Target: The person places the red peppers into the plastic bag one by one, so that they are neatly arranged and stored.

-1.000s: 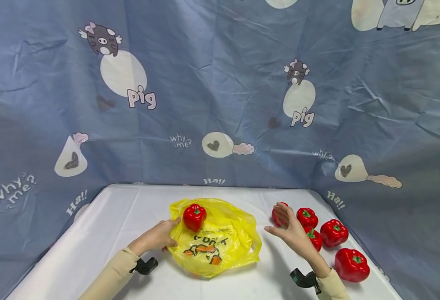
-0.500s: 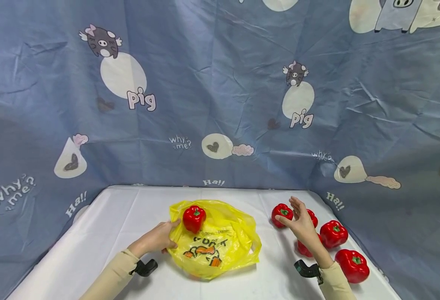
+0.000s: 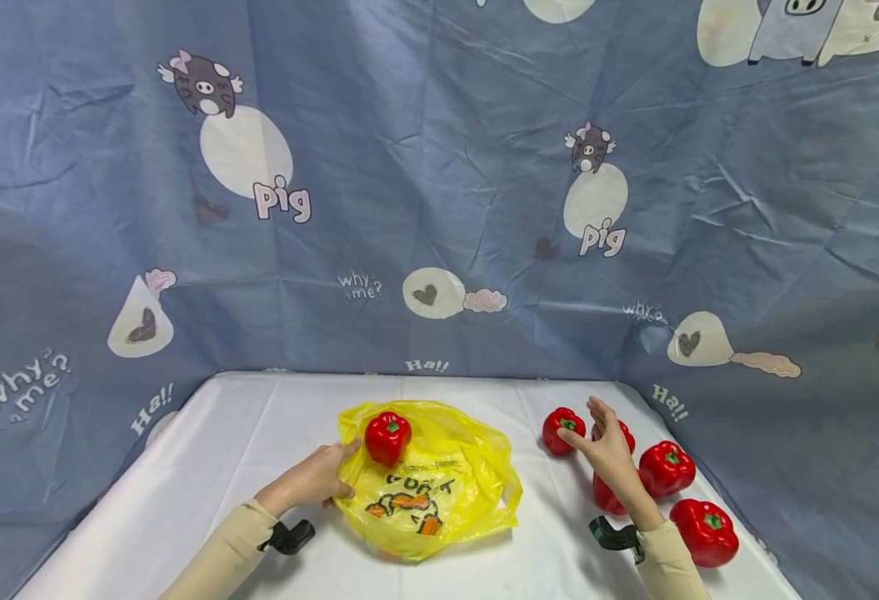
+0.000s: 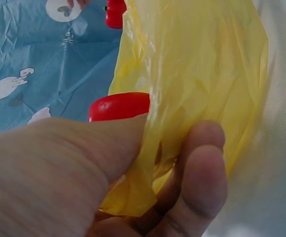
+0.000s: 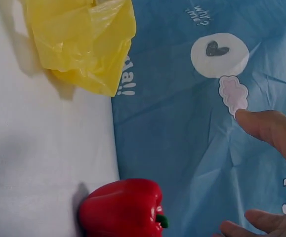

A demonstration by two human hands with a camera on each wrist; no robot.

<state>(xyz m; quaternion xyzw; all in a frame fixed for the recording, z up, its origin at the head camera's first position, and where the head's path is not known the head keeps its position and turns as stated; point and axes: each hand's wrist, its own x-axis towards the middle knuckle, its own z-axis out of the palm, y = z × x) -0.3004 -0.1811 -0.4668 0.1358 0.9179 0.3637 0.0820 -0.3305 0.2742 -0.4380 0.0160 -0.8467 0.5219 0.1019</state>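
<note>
My left hand (image 3: 313, 477) grips the left edge of a yellow plastic bag (image 3: 469, 492) lying on the table. In the left wrist view, thumb and fingers (image 4: 204, 177) pinch the thin film. A red bell pepper (image 3: 388, 439) sits at the bag's upper left; the bag's edge partly hides it in the left wrist view. My right hand (image 3: 611, 457) hovers over the peppers at the right, fingers spread, holding nothing. Nearest its thumb is a red bell pepper (image 3: 559, 429) with a green stem. Two more, a far pepper (image 3: 624, 435) and a near pepper (image 3: 607, 493), are partly behind the hand.
Farther right lie two more red bell peppers, one pepper (image 3: 666, 469) behind the other pepper (image 3: 704, 532), near the table's right edge. A white cloth covers the table (image 3: 259, 417). A blue printed curtain (image 3: 424, 208) hangs behind and at both sides.
My right hand has shifted right, away from the leftmost loose pepper, uncovering it, and now covers parts of the peppers beside it. The left hand, the bag and its pepper stay put.
</note>
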